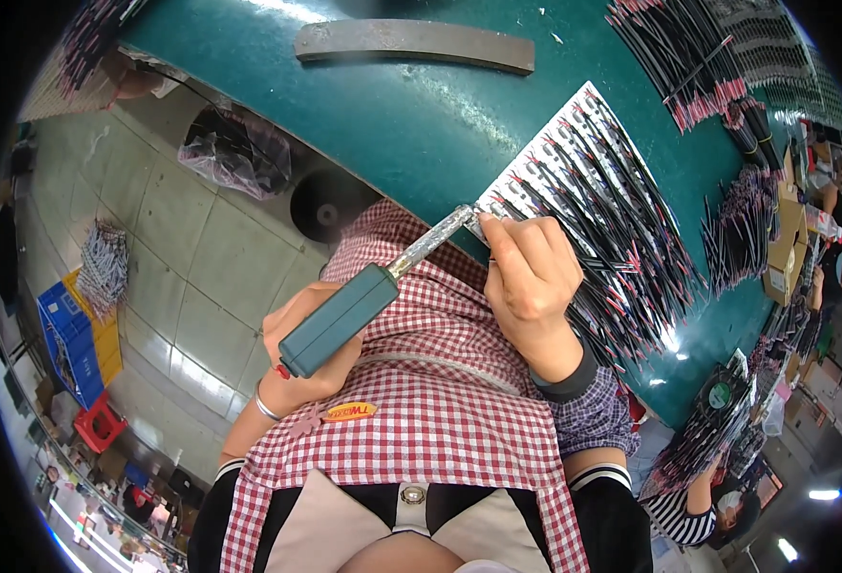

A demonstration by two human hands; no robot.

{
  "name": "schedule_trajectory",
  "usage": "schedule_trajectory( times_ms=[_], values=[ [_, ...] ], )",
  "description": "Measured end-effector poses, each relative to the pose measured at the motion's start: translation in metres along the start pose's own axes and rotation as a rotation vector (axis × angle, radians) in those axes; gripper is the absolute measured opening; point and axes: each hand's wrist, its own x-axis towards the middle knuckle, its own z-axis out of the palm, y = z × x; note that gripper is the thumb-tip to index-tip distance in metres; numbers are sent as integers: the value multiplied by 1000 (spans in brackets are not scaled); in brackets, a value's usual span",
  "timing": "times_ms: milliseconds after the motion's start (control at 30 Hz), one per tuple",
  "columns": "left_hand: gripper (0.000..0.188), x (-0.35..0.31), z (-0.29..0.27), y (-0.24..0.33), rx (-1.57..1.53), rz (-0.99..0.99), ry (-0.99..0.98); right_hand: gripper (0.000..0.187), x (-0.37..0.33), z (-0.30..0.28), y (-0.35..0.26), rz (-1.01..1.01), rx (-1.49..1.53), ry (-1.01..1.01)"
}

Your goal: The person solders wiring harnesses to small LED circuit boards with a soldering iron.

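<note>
My left hand (311,334) is wrapped round a green hot glue gun (340,320) with a foil-wrapped nozzle. The nozzle tip points away from me and to the right, reaching the near-left corner of a white board (513,179). Rows of black wires (597,205) with red ends lie across that board. At the same corner, beside the tip, my right hand (532,277) has thumb and forefinger pinched together. What sits between these fingertips is too small and covered to make out.
A curved grey metal bar (414,45) lies on the green table (383,115). Wire bundles (683,62) are at the far right, with more bundles (738,229) nearer. A round black stool top (325,205) stands below the table edge. A co-worker in a striped sleeve (681,520) is at lower right.
</note>
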Motion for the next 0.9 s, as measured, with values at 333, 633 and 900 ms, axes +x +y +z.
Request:
schedule_trajectory(
  times_ms=[333,633,900],
  values=[
    [22,-1,-1,1,-13,-59,-21,38,4,-5,-4,43,17,-43],
    [22,-3,-5,5,18,-42,26,29,1,0,0,6,6,-14],
    [22,-3,-4,5,34,-7,-4,28,1,1,1,2,45,11]
  ],
)
